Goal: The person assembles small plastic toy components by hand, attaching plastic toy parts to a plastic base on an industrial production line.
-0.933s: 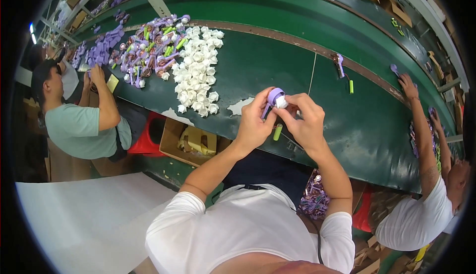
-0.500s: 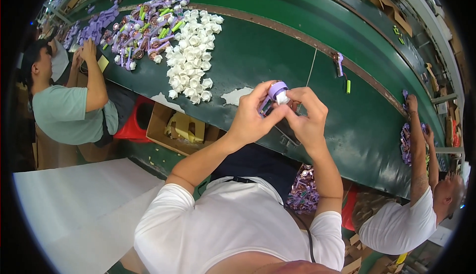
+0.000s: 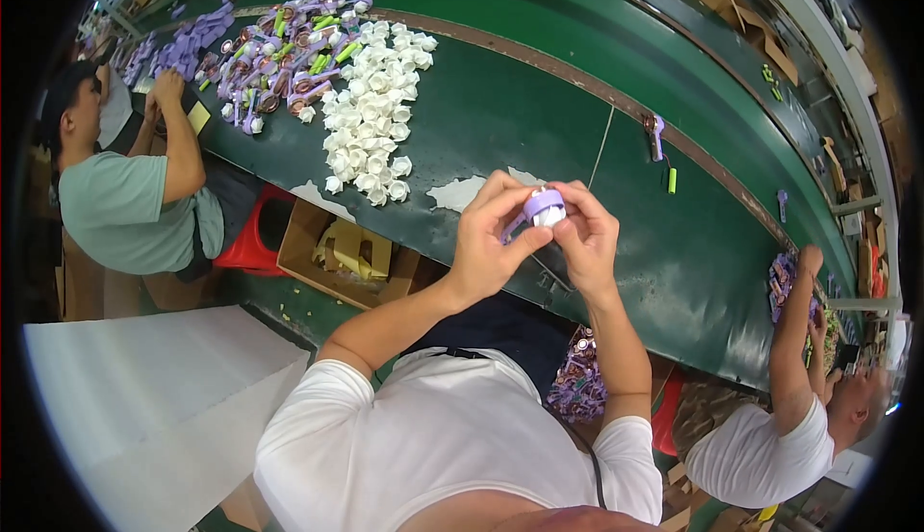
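Both hands meet over the near edge of the green work table. My left hand is closed around a purple plastic piece with a ring-shaped head, its handle partly hidden by the fingers. A white petal-shaped cup sits in the ring. Pinching it from the other side is my right hand, thumb and fingers on the white cup and the ring. Beyond my hands, to the left, lies a patch of loose white cups.
A heap of purple pieces with green cylinders lies left of the cups. One purple piece with a green cylinder rests near the belt's edge rail. Co-workers sit left and right. A cardboard box stands below the table.
My right hand has closed in around the ring and white cup, its fingers now nearer my left. The held piece has turned slightly and dropped a little. The right co-worker's arms have moved nearer.
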Demonstrator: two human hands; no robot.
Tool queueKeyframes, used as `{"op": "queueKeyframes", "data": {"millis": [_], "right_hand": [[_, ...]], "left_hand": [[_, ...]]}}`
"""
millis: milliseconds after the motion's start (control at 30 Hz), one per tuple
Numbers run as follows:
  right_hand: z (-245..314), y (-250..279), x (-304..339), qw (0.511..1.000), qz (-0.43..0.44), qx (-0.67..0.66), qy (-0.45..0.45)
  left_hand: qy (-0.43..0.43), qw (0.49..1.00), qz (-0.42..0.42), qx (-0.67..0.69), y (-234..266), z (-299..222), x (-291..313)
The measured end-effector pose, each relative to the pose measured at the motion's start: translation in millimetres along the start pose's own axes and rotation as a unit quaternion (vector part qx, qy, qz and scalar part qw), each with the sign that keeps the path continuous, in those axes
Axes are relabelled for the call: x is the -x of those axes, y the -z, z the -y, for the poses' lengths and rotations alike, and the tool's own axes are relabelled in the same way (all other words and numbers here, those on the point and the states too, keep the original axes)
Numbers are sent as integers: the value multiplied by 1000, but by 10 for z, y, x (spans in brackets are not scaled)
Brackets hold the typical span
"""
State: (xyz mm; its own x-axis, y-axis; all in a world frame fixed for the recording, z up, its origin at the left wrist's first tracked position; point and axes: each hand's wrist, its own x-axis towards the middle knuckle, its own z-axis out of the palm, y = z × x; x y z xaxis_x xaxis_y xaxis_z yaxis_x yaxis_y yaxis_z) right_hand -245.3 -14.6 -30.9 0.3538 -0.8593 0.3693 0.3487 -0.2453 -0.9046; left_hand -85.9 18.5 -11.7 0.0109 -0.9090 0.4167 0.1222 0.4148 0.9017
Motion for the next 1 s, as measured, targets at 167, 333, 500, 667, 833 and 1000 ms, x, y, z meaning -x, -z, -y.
{"op": "queueKeyframes", "data": {"millis": [167,333,500,667,833,1000], "right_hand": [[14,-36,-143,977,-132,-7,-168],[-433,1121,-825,933,-323,149,-56],[-265,1983,-570,529,-233,811,-89],[-363,1511,-529,686,-172,706,-47],[-195,34,-338,790,37,582,191],[8,-437,-367,859,161,443,202]], "left_hand": [[62,998,25,-7,29,264,-60],[23,975,-115,-187,116,422,-177],[140,982,-113,-63,305,469,54],[217,968,-81,94,184,658,58],[139,965,-137,174,-64,682,-219],[120,946,-224,202,269,392,-93]]}}
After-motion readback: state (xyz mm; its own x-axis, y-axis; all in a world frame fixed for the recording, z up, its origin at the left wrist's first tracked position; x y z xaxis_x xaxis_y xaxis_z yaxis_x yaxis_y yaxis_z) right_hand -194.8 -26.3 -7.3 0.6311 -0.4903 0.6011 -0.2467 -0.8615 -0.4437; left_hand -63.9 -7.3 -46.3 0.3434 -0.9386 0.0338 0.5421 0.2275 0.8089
